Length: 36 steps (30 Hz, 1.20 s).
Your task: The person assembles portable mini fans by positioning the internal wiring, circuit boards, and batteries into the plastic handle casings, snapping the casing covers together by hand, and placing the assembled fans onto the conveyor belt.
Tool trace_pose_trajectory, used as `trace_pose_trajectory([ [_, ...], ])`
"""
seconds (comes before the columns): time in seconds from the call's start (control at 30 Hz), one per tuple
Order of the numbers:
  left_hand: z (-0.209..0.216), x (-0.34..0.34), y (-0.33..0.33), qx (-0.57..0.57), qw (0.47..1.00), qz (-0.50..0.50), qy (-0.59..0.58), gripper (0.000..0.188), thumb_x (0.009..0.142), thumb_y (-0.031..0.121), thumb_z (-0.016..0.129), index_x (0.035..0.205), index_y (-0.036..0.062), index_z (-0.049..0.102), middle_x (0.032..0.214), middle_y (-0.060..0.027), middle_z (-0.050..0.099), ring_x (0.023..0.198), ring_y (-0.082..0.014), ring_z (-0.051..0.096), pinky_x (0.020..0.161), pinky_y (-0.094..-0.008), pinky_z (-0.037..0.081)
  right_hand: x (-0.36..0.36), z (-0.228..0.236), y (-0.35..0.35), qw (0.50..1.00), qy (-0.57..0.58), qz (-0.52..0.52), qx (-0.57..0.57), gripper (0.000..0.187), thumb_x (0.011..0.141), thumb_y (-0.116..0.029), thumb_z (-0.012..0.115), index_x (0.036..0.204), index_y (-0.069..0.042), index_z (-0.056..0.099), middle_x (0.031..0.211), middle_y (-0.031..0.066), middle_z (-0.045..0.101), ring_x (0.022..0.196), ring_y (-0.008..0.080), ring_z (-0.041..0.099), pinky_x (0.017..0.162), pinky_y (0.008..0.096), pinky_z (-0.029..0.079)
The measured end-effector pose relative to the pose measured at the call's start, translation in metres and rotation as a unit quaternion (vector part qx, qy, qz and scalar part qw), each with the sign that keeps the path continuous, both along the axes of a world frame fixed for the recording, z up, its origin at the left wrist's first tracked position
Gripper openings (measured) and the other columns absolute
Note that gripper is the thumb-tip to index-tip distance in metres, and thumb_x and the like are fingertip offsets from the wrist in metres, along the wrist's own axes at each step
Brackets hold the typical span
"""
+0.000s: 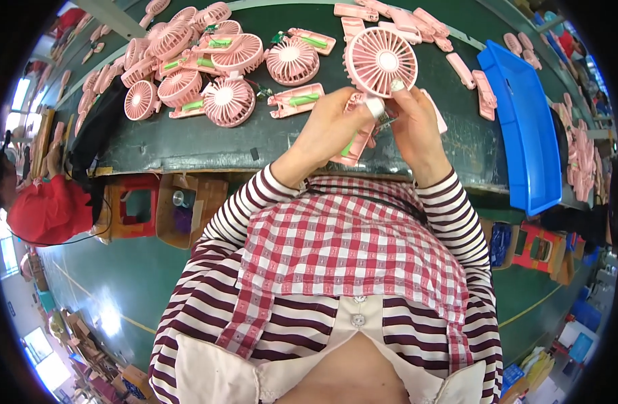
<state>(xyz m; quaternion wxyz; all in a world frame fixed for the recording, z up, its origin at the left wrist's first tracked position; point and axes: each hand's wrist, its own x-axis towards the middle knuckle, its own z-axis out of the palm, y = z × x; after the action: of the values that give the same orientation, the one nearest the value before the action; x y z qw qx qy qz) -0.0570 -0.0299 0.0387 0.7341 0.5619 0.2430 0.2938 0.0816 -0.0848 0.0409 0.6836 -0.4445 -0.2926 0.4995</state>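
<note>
Pink fan (381, 62) is held between both hands over the near part of the table (188, 145), its round grille toward the camera and away from the body.

Left hand (329, 128): reaches up and to the right from a bent wrist, back of the hand largely showing. The thumb, with a white covering (374, 106) at its tip, lies across the area just below the grille. Its fingers are curled together on the lower part of the fan; their tips are mostly hidden.

Right hand (418, 131): stands nearly upright, leaning slightly left. The thumb, also white at the tip, presses on the lower rim of the grille. The fingers are clamped on the fan from the right, the rear ones out of sight.

Both forearms, in striped sleeves (457, 215), converge from the lower edge.

Below the hands shows a pink casing (349, 153) with a green strip; whether it is joined to the fan cannot be told. Other pink fans (292, 62) lie at left, pink covers (483, 94) at upper right. Beside these, a blue tray (522, 135) rests at the right.
</note>
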Motion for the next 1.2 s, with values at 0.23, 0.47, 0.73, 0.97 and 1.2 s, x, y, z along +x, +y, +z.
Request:
trace_pose_trajectory([
  [0.23, -0.009, 0.000, 0.014, -0.040, 0.999, -0.008, -0.009, 0.023, 0.090, 0.021, 0.051, 0.093, -0.0014, 0.052, 0.070, -0.0072, 0.056, 0.052, -0.0160, 0.058, 0.044, -0.0258, 0.049, 0.001, 0.008, -0.002, 0.991, -0.113, 0.020, -0.070, 0.030, 0.085, -0.019, 0.056, 0.109, -0.001, 0.054, 0.100, 0.0045, 0.060, 0.092, 0.0146, 0.055, 0.079, 0.0295, 0.042],
  [0.47, -0.010, 0.009, 0.028, -0.186, 0.980, -0.036, 0.055, 0.026, 0.090, 0.022, 0.050, 0.089, -0.0036, 0.054, 0.071, -0.0127, 0.059, 0.051, -0.0199, 0.059, 0.044, -0.0270, 0.049, 0.024, 0.013, -0.009, 0.664, -0.728, -0.024, 0.167, 0.028, 0.064, 0.004, 0.059, 0.091, -0.003, 0.059, 0.086, 0.0077, 0.058, 0.085, 0.0250, 0.056, 0.086, 0.0374, 0.040],
  [0.73, -0.018, 0.027, 0.051, -0.261, 0.956, -0.066, 0.116, 0.024, 0.090, 0.020, 0.051, 0.092, -0.0039, 0.054, 0.071, -0.0128, 0.059, 0.051, -0.0206, 0.059, 0.044, -0.0273, 0.048, 0.049, 0.015, 0.014, 0.604, -0.781, 0.048, 0.151, 0.021, 0.063, -0.001, 0.064, 0.082, -0.005, 0.058, 0.079, 0.0048, 0.057, 0.078, 0.0213, 0.055, 0.085, 0.0410, 0.041],
  [0.97, -0.025, 0.039, 0.065, -0.278, 0.934, -0.164, 0.154, 0.026, 0.090, 0.019, 0.049, 0.099, -0.0045, 0.054, 0.072, -0.0134, 0.059, 0.053, -0.0220, 0.060, 0.045, -0.0279, 0.049, 0.067, 0.022, 0.017, 0.615, -0.762, 0.126, 0.158, 0.018, 0.060, -0.003, 0.064, 0.076, -0.005, 0.056, 0.075, 0.0046, 0.054, 0.075, 0.0219, 0.053, 0.083, 0.0393, 0.042],
  [1.2, -0.019, 0.044, 0.062, -0.309, 0.936, -0.134, 0.103, 0.028, 0.088, 0.018, 0.044, 0.102, -0.0041, 0.054, 0.082, -0.0131, 0.059, 0.058, -0.0198, 0.060, 0.050, -0.0280, 0.051, 0.054, 0.006, 0.010, 0.701, -0.695, -0.023, 0.160, 0.018, 0.059, 0.001, 0.063, 0.076, -0.004, 0.057, 0.075, 0.0054, 0.057, 0.073, 0.0224, 0.055, 0.087, 0.0423, 0.040],
])
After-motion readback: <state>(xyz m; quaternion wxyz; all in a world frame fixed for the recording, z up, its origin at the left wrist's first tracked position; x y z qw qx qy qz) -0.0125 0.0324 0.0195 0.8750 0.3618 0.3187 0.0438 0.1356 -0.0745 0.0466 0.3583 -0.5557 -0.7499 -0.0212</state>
